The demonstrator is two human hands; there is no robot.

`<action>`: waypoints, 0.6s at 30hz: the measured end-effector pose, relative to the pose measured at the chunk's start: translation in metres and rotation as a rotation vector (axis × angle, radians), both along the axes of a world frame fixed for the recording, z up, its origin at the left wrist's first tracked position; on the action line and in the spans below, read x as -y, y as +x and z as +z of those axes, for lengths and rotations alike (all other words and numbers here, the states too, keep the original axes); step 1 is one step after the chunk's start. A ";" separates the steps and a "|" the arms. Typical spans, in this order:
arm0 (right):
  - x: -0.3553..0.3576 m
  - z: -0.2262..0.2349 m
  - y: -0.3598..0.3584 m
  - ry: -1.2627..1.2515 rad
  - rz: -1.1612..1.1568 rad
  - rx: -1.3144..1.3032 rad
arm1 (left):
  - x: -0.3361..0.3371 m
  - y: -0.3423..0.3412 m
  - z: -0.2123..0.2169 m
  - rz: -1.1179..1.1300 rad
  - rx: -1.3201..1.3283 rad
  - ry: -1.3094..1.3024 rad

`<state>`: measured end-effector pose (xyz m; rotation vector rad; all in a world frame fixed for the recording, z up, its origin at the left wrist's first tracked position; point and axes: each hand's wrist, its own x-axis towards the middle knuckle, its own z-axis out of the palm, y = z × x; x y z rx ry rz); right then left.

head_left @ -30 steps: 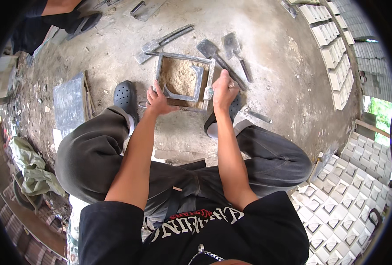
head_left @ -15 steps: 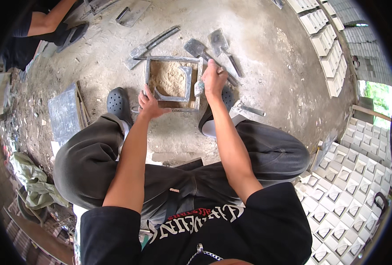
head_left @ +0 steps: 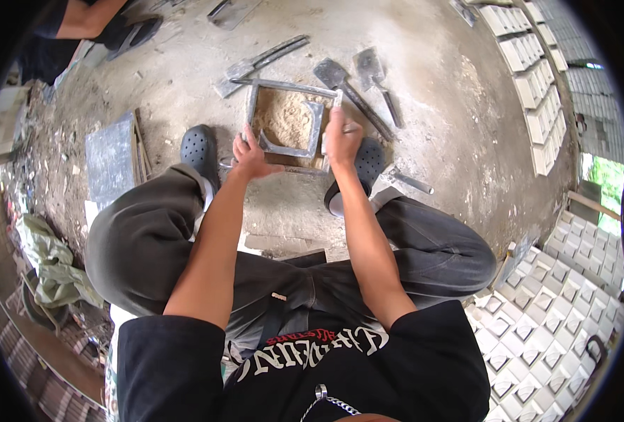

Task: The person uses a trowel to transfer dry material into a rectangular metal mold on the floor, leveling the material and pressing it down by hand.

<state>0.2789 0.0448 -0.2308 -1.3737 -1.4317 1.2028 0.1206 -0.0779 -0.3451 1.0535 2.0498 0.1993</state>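
Note:
Between my feet lies a square metal mould frame [head_left: 294,89] with pale sandy powder [head_left: 284,116] inside it. A grey curved-cornered insert [head_left: 314,126] borders the powder on its right and near sides. My left hand [head_left: 250,156] grips the frame's near left corner, its fingers over the left side and the thumb stretched along the near edge. By the right side, my right hand [head_left: 341,141] is closed round a short hammer-like tool [head_left: 324,144], blurred and mostly hidden by the fist.
Two small shovels [head_left: 331,74] [head_left: 369,67] lie beyond the frame to the right. A long metal bar [head_left: 276,53] lies beyond it. Near my right shoe is a short pipe [head_left: 414,183]. Pale moulded blocks [head_left: 526,302] cover the right side. Another person's arm [head_left: 90,22] shows far left.
The frame has turned slightly, its right side now slanting. My right hand has moved in against that side, and the tool is more hidden. The whole view has shifted a little.

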 end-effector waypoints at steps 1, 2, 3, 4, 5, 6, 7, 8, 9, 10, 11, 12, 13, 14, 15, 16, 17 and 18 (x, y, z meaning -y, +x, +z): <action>0.009 0.015 -0.006 0.069 -0.091 -0.028 | 0.004 0.000 -0.008 0.023 -0.014 0.038; 0.014 0.023 -0.011 0.148 -0.178 -0.067 | 0.003 -0.004 -0.007 0.021 -0.014 0.013; 0.020 0.017 -0.001 0.126 -0.151 -0.153 | -0.002 -0.005 -0.004 0.020 -0.012 -0.005; 0.026 0.003 0.011 0.052 -0.112 -0.287 | -0.002 0.001 -0.002 0.007 0.004 -0.038; 0.031 -0.021 0.023 0.078 -0.107 -0.221 | -0.009 0.007 0.017 0.017 0.043 -0.089; 0.026 -0.021 0.015 0.117 -0.080 -0.178 | -0.008 0.005 0.017 0.020 0.029 -0.096; 0.024 -0.018 0.014 0.092 -0.088 -0.179 | -0.004 0.005 0.016 0.020 0.014 -0.103; 0.022 -0.015 0.016 0.068 -0.097 -0.180 | -0.004 0.004 0.016 0.019 0.000 -0.110; 0.024 0.007 0.012 0.048 -0.131 -0.209 | -0.005 0.002 0.020 0.036 0.015 -0.103; 0.023 0.001 0.017 0.075 -0.132 -0.321 | -0.005 0.001 0.020 0.039 0.015 -0.104; 0.026 -0.009 0.019 0.094 -0.144 -0.374 | -0.005 0.000 0.020 0.040 0.016 -0.106; 0.030 -0.015 0.023 0.117 -0.165 -0.418 | -0.005 0.003 0.021 0.031 0.024 -0.105; 0.030 -0.020 0.017 0.121 -0.237 -0.246 | -0.003 0.008 0.021 0.021 0.023 -0.103; 0.028 -0.033 0.028 0.090 -0.100 -0.145 | 0.002 0.013 0.019 0.009 0.022 -0.101; 0.023 -0.018 0.020 0.041 -0.085 -0.203 | 0.001 0.008 0.016 0.019 0.005 -0.088; 0.024 0.002 0.013 -0.018 -0.066 -0.259 | 0.002 0.004 0.016 0.033 -0.011 -0.085; 0.028 0.006 0.014 0.026 -0.098 -0.298 | 0.000 0.002 0.017 0.037 -0.024 -0.074; 0.030 0.009 0.015 0.070 -0.127 -0.341 | -0.005 -0.002 0.017 0.049 -0.019 -0.058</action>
